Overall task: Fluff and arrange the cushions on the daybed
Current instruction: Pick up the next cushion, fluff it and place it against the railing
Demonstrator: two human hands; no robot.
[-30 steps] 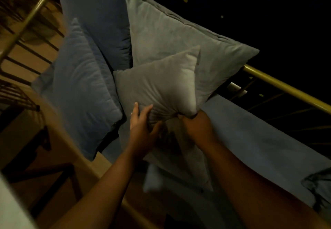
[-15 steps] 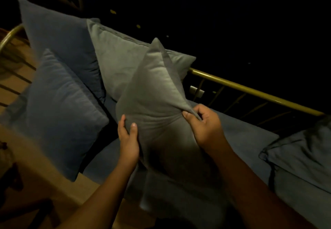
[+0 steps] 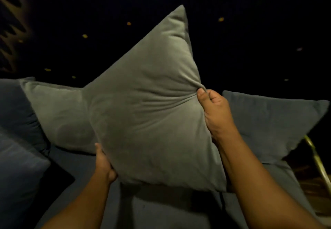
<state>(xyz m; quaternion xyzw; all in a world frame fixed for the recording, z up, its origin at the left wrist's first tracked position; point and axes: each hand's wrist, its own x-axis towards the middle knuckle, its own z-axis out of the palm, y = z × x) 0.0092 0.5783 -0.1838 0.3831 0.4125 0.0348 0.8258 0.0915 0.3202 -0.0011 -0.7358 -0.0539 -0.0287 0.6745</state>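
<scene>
I hold a small grey cushion (image 3: 148, 114) up in the air in front of me, one corner pointing upward. My right hand (image 3: 215, 114) pinches its right edge, bunching the fabric. My left hand (image 3: 103, 164) grips its lower left edge from behind, fingers mostly hidden. Behind it a larger grey cushion (image 3: 59, 114) leans at the back left. Dark blue cushions sit at the far left (image 3: 19, 124) and at the right (image 3: 268, 124). The blue daybed mattress (image 3: 152, 209) lies below the raised cushion.
A brass-coloured rail (image 3: 318, 158) of the daybed frame runs down the right edge. Beyond the cushions everything is dark, with a few small specks of light. The scene is dim.
The small grey cushion has been lifted off the daybed and raised high in both hands. My view has swung right, bringing the right blue cushion into sight.
</scene>
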